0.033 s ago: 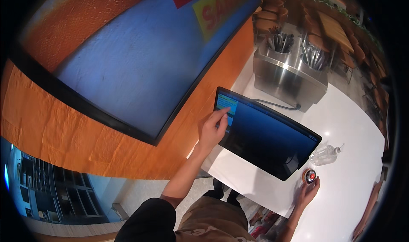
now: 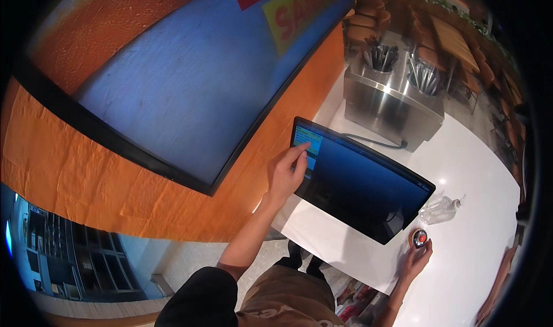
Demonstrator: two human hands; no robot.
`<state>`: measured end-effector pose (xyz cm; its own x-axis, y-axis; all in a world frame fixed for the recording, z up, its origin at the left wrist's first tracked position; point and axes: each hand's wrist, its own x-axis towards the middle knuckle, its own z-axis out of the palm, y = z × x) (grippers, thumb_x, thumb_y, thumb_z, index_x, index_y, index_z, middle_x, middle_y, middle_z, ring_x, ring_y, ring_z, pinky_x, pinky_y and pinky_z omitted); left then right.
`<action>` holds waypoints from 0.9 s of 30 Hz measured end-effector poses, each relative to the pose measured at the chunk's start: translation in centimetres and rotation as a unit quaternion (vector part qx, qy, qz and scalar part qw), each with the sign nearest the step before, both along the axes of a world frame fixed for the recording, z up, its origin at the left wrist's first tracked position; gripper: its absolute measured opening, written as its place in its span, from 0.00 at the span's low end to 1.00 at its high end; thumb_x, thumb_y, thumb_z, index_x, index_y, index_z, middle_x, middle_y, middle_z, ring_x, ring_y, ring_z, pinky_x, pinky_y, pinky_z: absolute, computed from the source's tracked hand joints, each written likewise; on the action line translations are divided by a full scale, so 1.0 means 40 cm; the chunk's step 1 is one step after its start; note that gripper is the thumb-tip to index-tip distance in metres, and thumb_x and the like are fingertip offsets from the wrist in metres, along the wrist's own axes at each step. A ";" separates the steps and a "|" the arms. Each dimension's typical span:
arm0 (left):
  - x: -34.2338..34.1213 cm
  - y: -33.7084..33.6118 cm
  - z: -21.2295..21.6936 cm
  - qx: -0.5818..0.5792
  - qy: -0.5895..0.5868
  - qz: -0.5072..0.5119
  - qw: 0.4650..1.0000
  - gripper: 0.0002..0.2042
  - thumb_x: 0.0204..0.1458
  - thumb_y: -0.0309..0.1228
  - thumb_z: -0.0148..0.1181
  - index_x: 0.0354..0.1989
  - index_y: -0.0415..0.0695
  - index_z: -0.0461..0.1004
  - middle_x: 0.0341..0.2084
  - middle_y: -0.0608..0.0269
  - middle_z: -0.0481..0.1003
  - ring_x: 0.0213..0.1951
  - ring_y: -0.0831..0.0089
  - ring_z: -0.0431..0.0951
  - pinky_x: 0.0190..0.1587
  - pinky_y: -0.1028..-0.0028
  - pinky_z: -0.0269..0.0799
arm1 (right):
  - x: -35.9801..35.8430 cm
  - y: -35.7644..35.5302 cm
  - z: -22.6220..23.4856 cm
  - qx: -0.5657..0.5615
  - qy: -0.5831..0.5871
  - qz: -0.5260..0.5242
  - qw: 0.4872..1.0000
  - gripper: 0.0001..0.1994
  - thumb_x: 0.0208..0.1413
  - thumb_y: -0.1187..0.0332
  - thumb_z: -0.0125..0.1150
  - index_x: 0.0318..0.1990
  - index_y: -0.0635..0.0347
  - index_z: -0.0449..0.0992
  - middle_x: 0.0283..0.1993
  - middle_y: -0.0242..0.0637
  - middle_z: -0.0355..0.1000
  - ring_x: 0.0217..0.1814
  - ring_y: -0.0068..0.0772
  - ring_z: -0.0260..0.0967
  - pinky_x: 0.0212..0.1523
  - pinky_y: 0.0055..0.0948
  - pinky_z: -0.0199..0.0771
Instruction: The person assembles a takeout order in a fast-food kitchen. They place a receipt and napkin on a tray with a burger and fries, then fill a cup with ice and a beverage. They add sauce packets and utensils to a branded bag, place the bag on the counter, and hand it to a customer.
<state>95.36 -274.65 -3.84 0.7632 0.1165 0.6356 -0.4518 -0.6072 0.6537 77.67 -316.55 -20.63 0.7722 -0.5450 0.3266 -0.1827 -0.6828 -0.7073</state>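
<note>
A black touchscreen monitor stands tilted on the white counter, with a lit blue and yellow panel at its left end. My left hand reaches over this panel, index finger stretched out and touching or almost touching the glass. Its thumb is apart and nothing is in it. A small round silver bell-like device with a red top sits beside the monitor's right corner. Just below it, my right hand rests on the counter, fingers apart and fingertips at the device's near edge.
A clear pump bottle stands on the white counter by the monitor. Farther back, a steel holder carries several utensils, and a dark cable lies before it. A large display on an orange wall fills the left.
My left hand has shifted very slightly down and left on the screen. The right hand and the device stay where they were.
</note>
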 end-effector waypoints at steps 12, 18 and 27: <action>-0.016 -0.096 -0.009 0.081 -0.021 -0.043 0.996 0.12 0.51 0.22 0.59 0.44 0.42 0.83 0.24 0.58 0.79 0.25 0.65 0.80 0.27 0.71 0.75 | -0.008 -0.008 -0.024 -0.033 -0.025 0.020 0.999 0.32 0.61 0.60 0.60 0.67 0.69 0.59 0.67 0.55 0.59 0.71 0.55 0.57 0.71 0.44 0.53; -0.345 -0.222 -0.171 0.021 0.085 -0.356 0.930 0.11 0.48 0.23 0.64 0.41 0.44 0.82 0.21 0.62 0.74 0.22 0.66 0.75 0.24 0.68 0.72 | 0.010 0.018 0.009 -0.164 0.033 0.057 0.984 0.34 0.60 0.60 0.59 0.70 0.67 0.56 0.73 0.59 0.50 0.74 0.61 0.50 0.72 0.48 0.51; -0.922 0.274 -0.939 0.148 0.659 -0.186 0.714 0.16 0.50 0.42 0.58 0.46 0.51 0.81 0.44 0.54 0.80 0.48 0.52 0.80 0.53 0.57 0.75 | 0.005 0.041 0.034 -0.160 0.034 0.052 0.985 0.35 0.58 0.59 0.59 0.72 0.59 0.56 0.76 0.61 0.42 0.76 0.65 0.47 0.72 0.49 0.53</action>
